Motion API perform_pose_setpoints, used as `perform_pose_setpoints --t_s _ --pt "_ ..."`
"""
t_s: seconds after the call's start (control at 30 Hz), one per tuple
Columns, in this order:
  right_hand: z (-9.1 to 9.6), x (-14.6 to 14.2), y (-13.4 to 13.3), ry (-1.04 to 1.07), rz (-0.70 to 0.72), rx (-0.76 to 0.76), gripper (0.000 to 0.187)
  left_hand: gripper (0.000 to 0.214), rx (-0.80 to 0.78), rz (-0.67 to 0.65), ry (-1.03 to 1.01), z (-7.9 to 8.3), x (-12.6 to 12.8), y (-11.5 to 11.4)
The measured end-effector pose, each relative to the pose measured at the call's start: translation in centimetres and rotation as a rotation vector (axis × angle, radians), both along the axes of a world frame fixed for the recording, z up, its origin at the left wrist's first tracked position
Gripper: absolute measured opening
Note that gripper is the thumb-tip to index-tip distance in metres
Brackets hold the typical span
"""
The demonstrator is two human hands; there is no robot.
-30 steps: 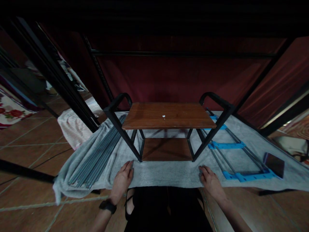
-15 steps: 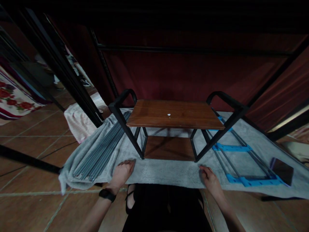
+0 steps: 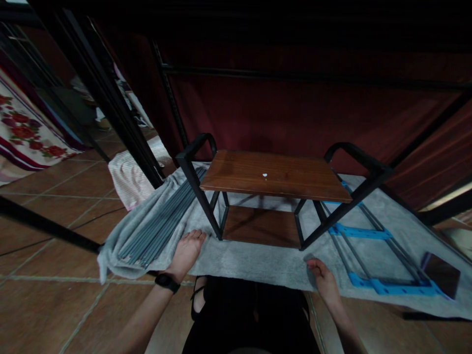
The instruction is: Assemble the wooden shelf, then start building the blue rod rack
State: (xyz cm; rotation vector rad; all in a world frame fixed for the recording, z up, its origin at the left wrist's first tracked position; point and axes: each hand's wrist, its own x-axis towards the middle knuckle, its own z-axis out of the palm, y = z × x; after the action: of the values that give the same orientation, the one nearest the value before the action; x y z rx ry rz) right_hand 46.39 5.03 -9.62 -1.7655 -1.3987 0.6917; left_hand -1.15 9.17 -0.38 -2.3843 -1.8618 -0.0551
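Left hand (image 3: 190,249) shifted forward beside rack (image 3: 276,172).

Backdrop: maroon curtain (image 3: 258,110), dark crossbar (image 3: 295,76) running across it. Left side: black post (image 3: 106,105) slants, pale striped cloth (image 3: 129,178) by its lower end. Farther left, white fabric (image 3: 27,130) with red flowers, dark-red border. Brown tiled floor (image 3: 47,236), pale joints; thin dark cable (image 3: 96,217) lies across. Far right: dark flat phone-like object (image 3: 441,275), purplish edge.

Indoor room, kind unclear, tiled floor (image 3: 40,314), red curtain (image 3: 295,115), floral cloth (image 3: 25,132)
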Motion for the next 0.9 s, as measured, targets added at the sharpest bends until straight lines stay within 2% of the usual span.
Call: perform_pose_setpoints --t_s 0.17,0.37,0.53,0.63,0.73,0.9 --pt "0.7 -0.1 0.2 0.074 0.0 -0.036 0.032 0.035 -0.039 0.056 -0.012 1.4 0.6 -0.1" --pt "1.6 -1.3 -0.1 0.269 -0.065 -0.025 0.038 0.029 0.179 0.128 0.035 2.1 0.7 -0.3" --pt "1.7 -2.2 -0.6 0.368 -0.099 -0.041 0.045 0.028 0.26 0.101 0.092 2.9 0.2 -0.4" --pt "1.9 -2.3 -0.5 0.366 -0.101 -0.027 0.037 0.032 0.263 0.041 0.096 3.5 0.1 -0.4" --pt "2.6 -1.7 -0.2 0.348 -0.139 0.058 0.024 0.029 0.181 0.038 0.075 3.6 0.2 -0.4" --pt "5.0 -0.5 0.2 0.487 -0.201 0.076 0.013 0.029 0.142 0.064 -0.005 3.8 0.7 -0.8"
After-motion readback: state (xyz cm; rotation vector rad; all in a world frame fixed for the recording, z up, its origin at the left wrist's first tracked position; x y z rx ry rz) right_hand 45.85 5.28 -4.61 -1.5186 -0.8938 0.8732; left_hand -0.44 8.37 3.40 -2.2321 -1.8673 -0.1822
